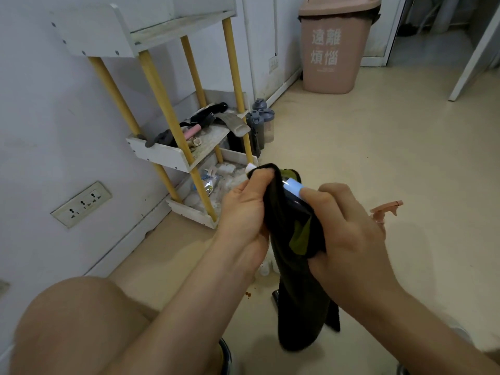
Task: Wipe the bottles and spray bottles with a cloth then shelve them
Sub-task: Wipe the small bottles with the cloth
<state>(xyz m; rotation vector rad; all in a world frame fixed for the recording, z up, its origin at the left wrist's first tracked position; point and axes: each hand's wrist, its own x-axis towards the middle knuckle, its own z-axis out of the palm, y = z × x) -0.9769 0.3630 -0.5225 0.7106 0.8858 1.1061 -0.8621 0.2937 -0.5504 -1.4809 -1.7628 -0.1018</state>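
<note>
We clamped our left hand [243, 209] on the dark green cloth [295, 239], right hand [349, 234] gripping the dark bottle [293, 196]; its slick body risked slipping free.

Pink lidded bin [334, 50] by the wall; wall socket [81, 204] at left.

One head-worn wide-angle view looks forward and down, close over both hands [297, 226] at frame centre; the shelf [167, 147] fills the upper left, the bin [335, 50] the top.
</note>
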